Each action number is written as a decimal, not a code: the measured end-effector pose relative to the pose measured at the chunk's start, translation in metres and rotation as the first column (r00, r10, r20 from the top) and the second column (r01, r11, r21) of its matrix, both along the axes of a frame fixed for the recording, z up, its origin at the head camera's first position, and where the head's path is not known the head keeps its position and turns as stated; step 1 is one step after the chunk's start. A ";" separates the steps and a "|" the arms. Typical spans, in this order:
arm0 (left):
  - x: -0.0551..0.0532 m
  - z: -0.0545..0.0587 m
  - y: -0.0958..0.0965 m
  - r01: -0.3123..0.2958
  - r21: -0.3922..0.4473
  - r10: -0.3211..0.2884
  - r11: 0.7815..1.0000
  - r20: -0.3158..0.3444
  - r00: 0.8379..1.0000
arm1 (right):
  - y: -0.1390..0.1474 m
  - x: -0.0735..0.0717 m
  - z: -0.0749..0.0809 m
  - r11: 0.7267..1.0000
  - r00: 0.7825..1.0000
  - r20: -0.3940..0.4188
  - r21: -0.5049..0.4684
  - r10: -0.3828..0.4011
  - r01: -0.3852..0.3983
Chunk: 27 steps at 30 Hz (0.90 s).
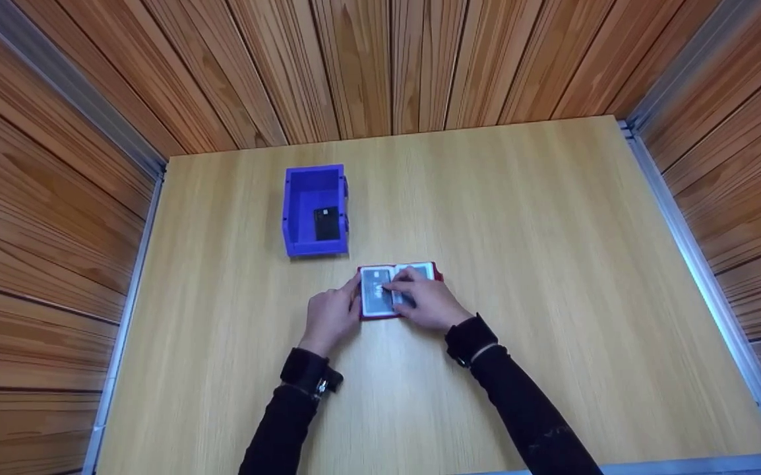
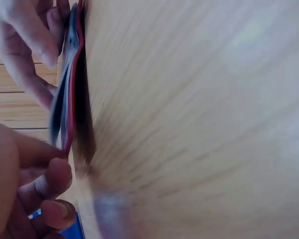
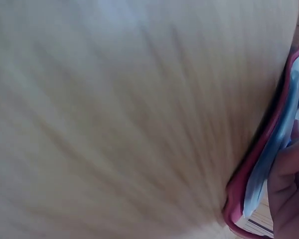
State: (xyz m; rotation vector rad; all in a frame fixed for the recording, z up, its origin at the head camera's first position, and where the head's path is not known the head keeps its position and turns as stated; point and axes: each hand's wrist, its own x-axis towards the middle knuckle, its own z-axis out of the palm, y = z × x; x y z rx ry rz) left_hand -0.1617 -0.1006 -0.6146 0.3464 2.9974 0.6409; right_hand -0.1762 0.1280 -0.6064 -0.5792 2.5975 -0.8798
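Note:
A red card holder lies spread wide on the table, with clear sleeves on both sides. A greyish card with white marks shows in the left sleeve. My left hand pinches the holder's left edge between thumb and finger; the left wrist view shows its sleeve pages fanned a little above the red cover. Over the fold and right page is my right hand, its bent fingers reaching onto the left sleeve and its thumb low on the page. I cannot tell whether those fingertips pinch anything.
Beyond the holder, to the left, stands a blue plastic bin with a black card inside. Wood-panelled walls and metal rails bound the light wooden table.

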 end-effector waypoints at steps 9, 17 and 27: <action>0.002 -0.001 -0.001 0.024 -0.028 -0.023 0.999 0.050 0.999 | -0.002 0.002 -0.002 0.999 0.999 -0.046 0.030 0.015 -0.014; 0.005 -0.003 -0.002 0.076 -0.090 -0.074 0.993 0.029 0.997 | -0.002 0.003 -0.005 0.999 0.995 -0.095 0.023 0.032 -0.030; 0.003 -0.004 -0.002 0.099 -0.102 -0.094 0.990 0.053 0.994 | 0.000 -0.003 -0.006 0.984 0.993 0.013 -0.136 -0.117 0.118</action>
